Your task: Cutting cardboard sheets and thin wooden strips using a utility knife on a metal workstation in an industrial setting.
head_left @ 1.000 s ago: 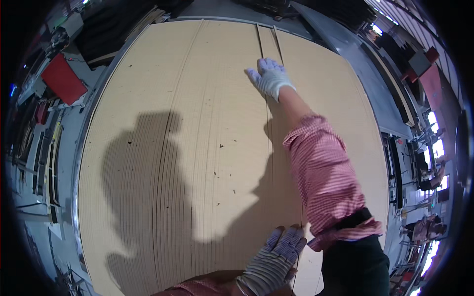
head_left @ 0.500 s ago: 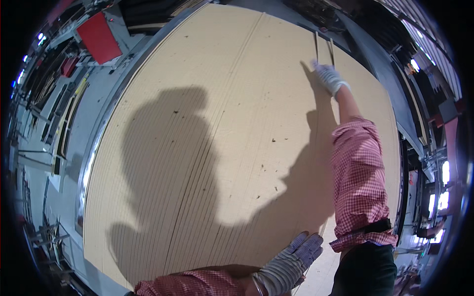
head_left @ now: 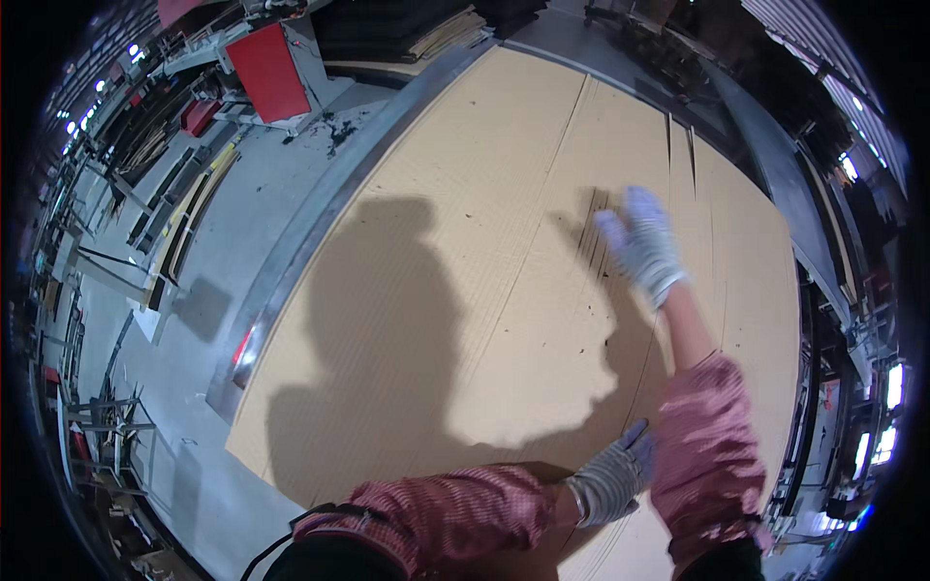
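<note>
A large tan cardboard sheet (head_left: 513, 378) lies flat in front of me, with crease lines running along it and small dark scraps scattered on top. Two narrow slots (head_left: 693, 160) are cut into its far right edge. My right hand (head_left: 643, 242), in a striped knit glove, is over the sheet's right half, fingers spread and holding nothing. It is slightly blurred, and I cannot tell whether it touches the cardboard. Lower down, my left hand (head_left: 608, 482) rests on the near part of the sheet in a matching glove, fingers stretched out beside my right sleeve.
A metal table edge (head_left: 232, 382) borders the cardboard on the left. Beyond it, long strips (head_left: 189, 228) lie near a machine with a red panel (head_left: 268, 73). Stacked boards (head_left: 450, 37) are at the back, and dark metal framework runs along the right.
My right hand has come back from the slots toward me, its fingers spreading. My left hand stays flat on the near cardboard. The view has shifted, showing more floor at left.
</note>
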`<state>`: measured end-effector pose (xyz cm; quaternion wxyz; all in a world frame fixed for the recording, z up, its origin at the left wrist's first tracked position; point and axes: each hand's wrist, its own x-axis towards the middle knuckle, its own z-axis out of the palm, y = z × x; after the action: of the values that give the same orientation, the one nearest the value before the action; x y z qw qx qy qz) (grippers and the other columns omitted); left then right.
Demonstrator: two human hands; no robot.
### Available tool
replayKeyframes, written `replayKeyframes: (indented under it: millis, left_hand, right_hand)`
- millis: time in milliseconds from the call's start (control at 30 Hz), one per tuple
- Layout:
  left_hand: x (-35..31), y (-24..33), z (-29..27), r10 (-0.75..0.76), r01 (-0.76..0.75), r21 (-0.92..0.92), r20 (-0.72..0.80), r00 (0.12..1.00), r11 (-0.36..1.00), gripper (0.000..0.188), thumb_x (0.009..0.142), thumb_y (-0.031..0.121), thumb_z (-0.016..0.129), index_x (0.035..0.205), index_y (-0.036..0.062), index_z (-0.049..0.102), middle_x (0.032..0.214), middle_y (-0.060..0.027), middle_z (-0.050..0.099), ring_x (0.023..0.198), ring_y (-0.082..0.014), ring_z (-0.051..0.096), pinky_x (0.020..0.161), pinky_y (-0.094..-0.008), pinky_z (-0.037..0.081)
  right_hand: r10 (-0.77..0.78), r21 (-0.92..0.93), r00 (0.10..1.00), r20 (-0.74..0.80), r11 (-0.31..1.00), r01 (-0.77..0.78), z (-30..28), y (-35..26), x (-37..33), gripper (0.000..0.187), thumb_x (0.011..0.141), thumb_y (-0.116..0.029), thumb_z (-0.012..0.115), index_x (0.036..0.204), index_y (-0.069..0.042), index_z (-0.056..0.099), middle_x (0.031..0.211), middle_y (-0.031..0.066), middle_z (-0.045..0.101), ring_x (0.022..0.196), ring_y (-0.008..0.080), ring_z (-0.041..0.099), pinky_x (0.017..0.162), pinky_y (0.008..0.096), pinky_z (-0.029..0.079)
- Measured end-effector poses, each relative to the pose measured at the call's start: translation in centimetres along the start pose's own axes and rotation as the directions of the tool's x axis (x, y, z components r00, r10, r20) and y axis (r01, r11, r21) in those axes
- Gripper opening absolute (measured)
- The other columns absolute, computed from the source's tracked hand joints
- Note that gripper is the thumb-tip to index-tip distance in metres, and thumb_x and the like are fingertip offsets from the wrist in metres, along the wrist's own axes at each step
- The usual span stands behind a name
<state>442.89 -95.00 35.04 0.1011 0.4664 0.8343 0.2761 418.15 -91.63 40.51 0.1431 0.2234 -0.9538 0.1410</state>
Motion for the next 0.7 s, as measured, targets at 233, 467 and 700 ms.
replayKeyframes:
  millis: [233,467,700]
  left_hand:
    - [-8.9,2.6,-1.5,0.379,-0.359,-0.386,-0.025,0.925,0.850,0.051,0.090,0.027,0.053,0.133,0.0020,0.045,0.125,-0.0138,0.053,0.117,-0.0279,0.049,0.097,-0.0417,0.037]
    - [-38.1,-3.2,-14.4,0.092,-0.225,-0.618,-0.240,0.966,0.753,0.037,0.092,0.027,0.056,0.124,0.0083,0.056,0.109,-0.0109,0.066,0.102,-0.0282,0.062,0.083,-0.0383,0.052]
    - [-51.1,-24.4,-8.8,-0.511,0.603,-0.162,-0.721,0.468,0.781,0.027,0.085,0.020,0.062,0.108,0.0063,0.061,0.072,-0.0148,0.061,0.063,-0.0279,0.061,0.062,-0.0401,0.050]
  right_hand:
    - [-0.096,-0.217,0.991,0.090,0.969,0.113,7.3,-11.5,-7.1,0.072,0.083,-0.054,0.056,0.129,0.000,0.044,0.132,0.0222,0.045,0.128,0.0372,0.039,0.106,0.0473,0.029]
    - [0.259,-0.335,0.965,0.040,0.913,-0.231,2.6,-18.2,-18.8,0.074,0.086,-0.047,0.058,0.137,0.003,0.039,0.140,0.0245,0.040,0.134,0.0373,0.032,0.111,0.0456,0.025]
    - [0.311,0.967,0.922,0.228,0.036,-0.251,-1.5,-39.2,-21.6,0.044,0.091,-0.021,0.064,0.130,-0.005,0.052,0.127,0.0141,0.057,0.117,0.0215,0.052,0.101,0.0345,0.039]
